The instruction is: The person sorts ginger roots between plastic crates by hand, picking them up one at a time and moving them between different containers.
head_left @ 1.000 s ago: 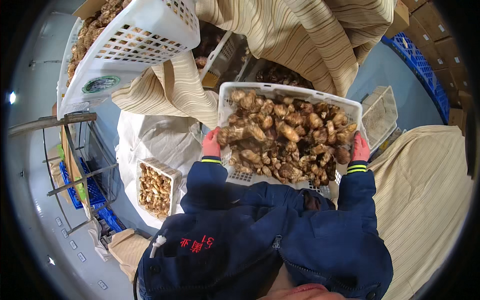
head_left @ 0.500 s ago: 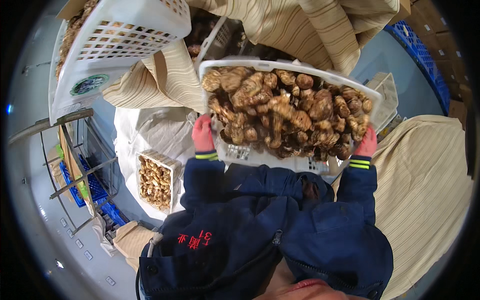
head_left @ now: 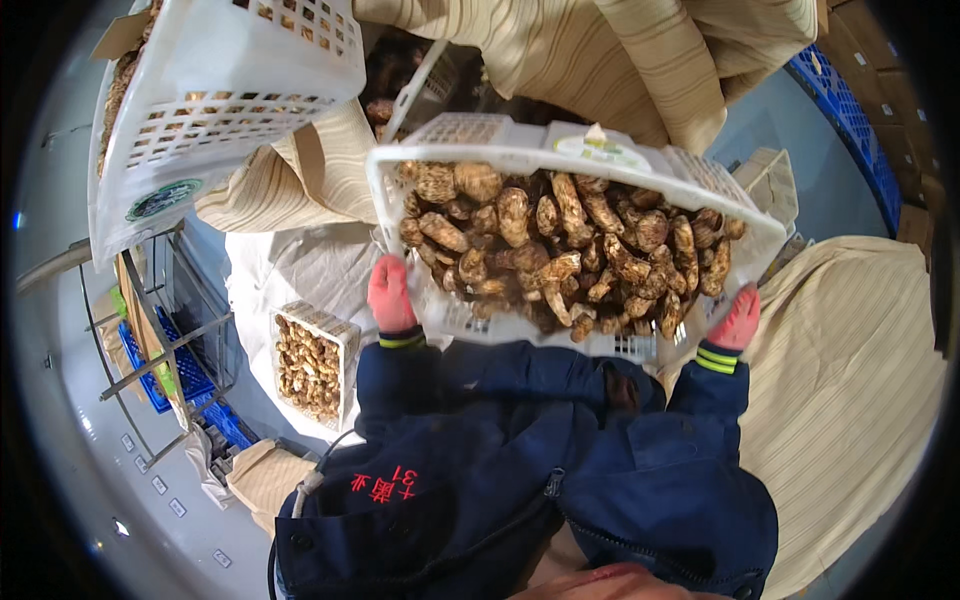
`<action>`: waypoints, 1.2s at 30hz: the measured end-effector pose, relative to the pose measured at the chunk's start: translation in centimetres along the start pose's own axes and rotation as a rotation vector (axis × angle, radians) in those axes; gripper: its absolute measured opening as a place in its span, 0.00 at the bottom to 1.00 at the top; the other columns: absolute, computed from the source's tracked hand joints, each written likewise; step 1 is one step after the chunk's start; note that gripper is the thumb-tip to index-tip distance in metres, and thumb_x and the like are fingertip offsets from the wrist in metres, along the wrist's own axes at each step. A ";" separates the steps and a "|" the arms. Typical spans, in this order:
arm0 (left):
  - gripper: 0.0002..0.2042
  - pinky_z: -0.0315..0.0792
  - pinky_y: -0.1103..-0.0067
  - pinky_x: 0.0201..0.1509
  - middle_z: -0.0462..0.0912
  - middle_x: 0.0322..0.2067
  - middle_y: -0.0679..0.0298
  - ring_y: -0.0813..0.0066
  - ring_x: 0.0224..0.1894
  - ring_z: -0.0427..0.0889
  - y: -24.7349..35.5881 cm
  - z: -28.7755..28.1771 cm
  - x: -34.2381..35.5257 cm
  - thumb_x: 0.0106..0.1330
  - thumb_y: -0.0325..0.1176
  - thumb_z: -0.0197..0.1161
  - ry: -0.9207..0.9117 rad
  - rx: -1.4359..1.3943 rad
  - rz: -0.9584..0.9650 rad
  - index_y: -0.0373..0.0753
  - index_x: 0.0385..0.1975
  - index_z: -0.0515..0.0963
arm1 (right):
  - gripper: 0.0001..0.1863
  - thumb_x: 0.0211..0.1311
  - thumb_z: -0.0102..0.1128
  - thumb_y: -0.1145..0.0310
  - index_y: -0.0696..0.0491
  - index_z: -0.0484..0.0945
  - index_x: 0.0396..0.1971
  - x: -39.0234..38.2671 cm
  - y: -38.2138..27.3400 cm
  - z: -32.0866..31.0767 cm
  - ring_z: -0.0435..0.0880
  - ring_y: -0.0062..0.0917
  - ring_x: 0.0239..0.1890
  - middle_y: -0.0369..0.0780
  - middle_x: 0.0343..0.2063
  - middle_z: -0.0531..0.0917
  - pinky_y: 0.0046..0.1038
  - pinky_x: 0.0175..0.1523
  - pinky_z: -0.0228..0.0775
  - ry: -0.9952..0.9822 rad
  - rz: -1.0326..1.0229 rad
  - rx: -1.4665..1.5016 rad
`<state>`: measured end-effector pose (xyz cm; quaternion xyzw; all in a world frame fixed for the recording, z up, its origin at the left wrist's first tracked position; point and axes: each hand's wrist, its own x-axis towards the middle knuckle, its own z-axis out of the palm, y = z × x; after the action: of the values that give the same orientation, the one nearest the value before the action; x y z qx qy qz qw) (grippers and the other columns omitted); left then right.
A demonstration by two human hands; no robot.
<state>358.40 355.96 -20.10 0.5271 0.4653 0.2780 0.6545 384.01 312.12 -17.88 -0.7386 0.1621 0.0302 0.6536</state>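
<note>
A white plastic crate (head_left: 470, 154) of brown, stubby mushrooms (head_left: 560, 235) is tilted toward me, its far wall raised. My left hand (head_left: 391, 295), in a pink glove, is closed on the crate's left end. My right hand (head_left: 737, 318), gloved alike, grips the right end; the fingers of both are partly hidden behind the crate. Mushrooms crowd the lowered near side, a few blurred there. Under it, close to my jacket, part of another white perforated crate (head_left: 630, 345) shows; most of its inside is covered from sight.
A small white basket of mushrooms (head_left: 308, 368) stands on white sheeting (head_left: 265, 265) at left. A tall white crate (head_left: 230, 130) rises at upper left. Striped beige cloth (head_left: 850, 380) drapes the right side and the far side. A blue pallet (head_left: 840, 110) and cardboard boxes (head_left: 885, 110) are far right.
The held crate has tipped further toward me, its far wall's outer face now showing. Mushrooms have shifted inside it. Both my hands have moved slightly down, the left one also a little leftward.
</note>
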 end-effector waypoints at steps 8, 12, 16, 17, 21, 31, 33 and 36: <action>0.14 0.70 0.83 0.42 0.81 0.37 0.63 0.80 0.35 0.76 0.2 2.0 2.3 0.64 0.31 0.58 -0.067 0.416 -0.137 0.29 0.45 0.76 | 0.24 0.61 0.58 0.50 0.60 0.79 0.29 1.8 2.8 2.4 0.65 0.13 0.27 0.30 0.21 0.72 0.18 0.33 0.59 -0.020 0.195 -0.235; 0.13 0.70 0.83 0.43 0.79 0.36 0.63 0.78 0.34 0.76 0.9 1.6 2.1 0.63 0.25 0.55 -0.033 0.228 -0.180 0.29 0.45 0.75 | 0.25 0.61 0.58 0.50 0.62 0.78 0.35 1.6 1.9 1.3 0.67 0.15 0.29 0.32 0.25 0.75 0.19 0.35 0.62 0.008 0.210 -0.228; 0.12 0.73 0.79 0.47 0.78 0.42 0.60 0.74 0.40 0.78 2.1 0.9 1.1 0.65 0.26 0.55 -0.132 -0.209 -0.014 0.29 0.46 0.73 | 0.17 0.66 0.50 0.60 0.61 0.74 0.42 -2.3 -2.3 0.4 0.76 0.22 0.40 0.40 0.36 0.78 0.19 0.50 0.67 0.005 -0.074 0.225; 0.12 0.73 0.78 0.46 0.78 0.42 0.60 0.74 0.40 0.78 2.2 1.9 1.6 0.65 0.25 0.54 -0.127 -0.120 -0.032 0.29 0.47 0.73 | 0.17 0.66 0.50 0.59 0.61 0.74 0.39 -1.1 -0.5 -0.4 0.76 0.23 0.38 0.41 0.33 0.77 0.21 0.49 0.67 0.042 -0.186 -0.041; 0.14 0.72 0.80 0.46 0.81 0.38 0.63 0.78 0.40 0.78 -0.3 2.1 4.9 0.63 0.28 0.56 -0.146 0.021 -0.011 0.30 0.47 0.74 | 0.22 0.64 0.53 0.54 0.63 0.76 0.28 1.6 -0.5 2.1 0.68 0.21 0.30 0.38 0.24 0.76 0.24 0.39 0.64 0.010 -0.024 -0.310; 0.14 0.70 0.83 0.38 0.81 0.32 0.63 0.79 0.32 0.76 1.0 5.9 7.8 0.61 0.32 0.57 -0.103 0.368 -0.038 0.29 0.42 0.78 | 0.20 0.61 0.60 0.55 0.61 0.78 0.33 3.5 1.4 4.5 0.69 0.15 0.30 0.32 0.28 0.76 0.19 0.38 0.63 0.095 0.112 -0.098; 0.14 0.69 0.84 0.37 0.81 0.31 0.64 0.81 0.31 0.76 2.2 7.9 9.5 0.61 0.33 0.57 -0.129 0.502 -0.002 0.30 0.42 0.78 | 0.21 0.61 0.60 0.55 0.62 0.78 0.35 4.5 0.6 5.5 0.71 0.15 0.31 0.33 0.29 0.78 0.20 0.39 0.64 0.065 0.033 -0.165; 0.14 0.68 0.85 0.36 0.80 0.30 0.67 0.82 0.30 0.75 1.3 9.8 11.9 0.61 0.30 0.57 -0.201 0.337 -0.003 0.30 0.44 0.77 | 0.23 0.60 0.61 0.53 0.62 0.79 0.36 6.2 2.5 5.7 0.72 0.16 0.31 0.34 0.28 0.79 0.21 0.39 0.65 0.076 0.039 -0.162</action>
<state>372.37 362.28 -22.52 0.6536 0.4382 0.1413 0.6007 390.12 316.19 -22.71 -0.7863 0.1985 0.0280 0.5845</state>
